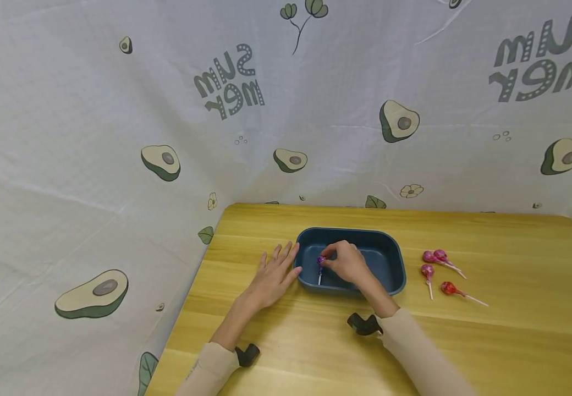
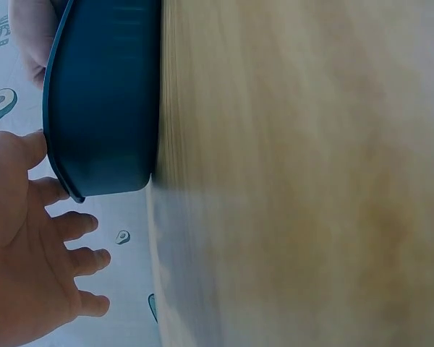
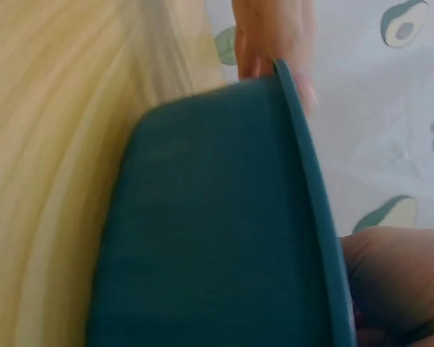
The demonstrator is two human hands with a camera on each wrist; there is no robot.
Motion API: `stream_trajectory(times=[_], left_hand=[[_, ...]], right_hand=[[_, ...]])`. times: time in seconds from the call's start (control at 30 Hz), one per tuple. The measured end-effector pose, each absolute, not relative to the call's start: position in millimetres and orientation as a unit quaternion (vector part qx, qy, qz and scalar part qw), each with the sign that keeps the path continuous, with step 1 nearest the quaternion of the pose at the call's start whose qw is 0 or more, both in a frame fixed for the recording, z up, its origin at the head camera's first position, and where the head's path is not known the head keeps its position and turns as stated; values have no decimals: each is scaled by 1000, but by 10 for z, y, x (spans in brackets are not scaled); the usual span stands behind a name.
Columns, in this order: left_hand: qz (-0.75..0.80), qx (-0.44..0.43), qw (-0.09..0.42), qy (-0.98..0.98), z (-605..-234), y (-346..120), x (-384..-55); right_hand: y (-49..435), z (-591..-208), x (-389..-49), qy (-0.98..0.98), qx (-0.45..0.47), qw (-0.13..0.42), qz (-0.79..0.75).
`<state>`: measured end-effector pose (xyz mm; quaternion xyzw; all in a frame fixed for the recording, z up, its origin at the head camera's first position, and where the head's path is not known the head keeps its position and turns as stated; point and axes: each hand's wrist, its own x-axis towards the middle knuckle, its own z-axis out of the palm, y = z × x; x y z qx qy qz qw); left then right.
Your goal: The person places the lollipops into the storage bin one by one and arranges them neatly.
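Observation:
A dark blue rectangular bin (image 1: 377, 280) with rounded corners stands on the table. Inside its left part, my right hand (image 1: 349, 263) pinches a purple-wrapped lollipop (image 1: 321, 260) by the head, its white stick pointing towards me. My left hand (image 1: 271, 280) lies with spread fingers at the bin's left end, thumb and fingertips touching the rim. In the left wrist view, that left hand (image 2: 22, 238) shows its straight fingers beside the bin wall (image 2: 105, 101). The bin wall (image 3: 210, 217) hides the right fingertips in the right wrist view.
Right of the bin lie several lollipops: two pink ones (image 1: 434, 256) together, another pink one (image 1: 427, 271) nearer, and a red one (image 1: 449, 287). A printed white cloth (image 1: 335, 110) hangs behind the wooden table (image 1: 306, 341).

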<state>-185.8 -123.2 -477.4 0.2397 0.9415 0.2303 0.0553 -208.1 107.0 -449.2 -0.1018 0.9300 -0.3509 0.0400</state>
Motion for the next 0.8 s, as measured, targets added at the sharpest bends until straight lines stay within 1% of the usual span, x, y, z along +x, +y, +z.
stream_trajectory(times=[0.33, 0.8], left_hand=[[230, 237, 56, 942, -4784, -1228, -1854], [234, 233, 64, 942, -4780, -1233, -1855]], right_hand=[[863, -4520, -2096, 940, -51, 62, -333], [794, -4571, -2127, 940, -37, 66, -333]])
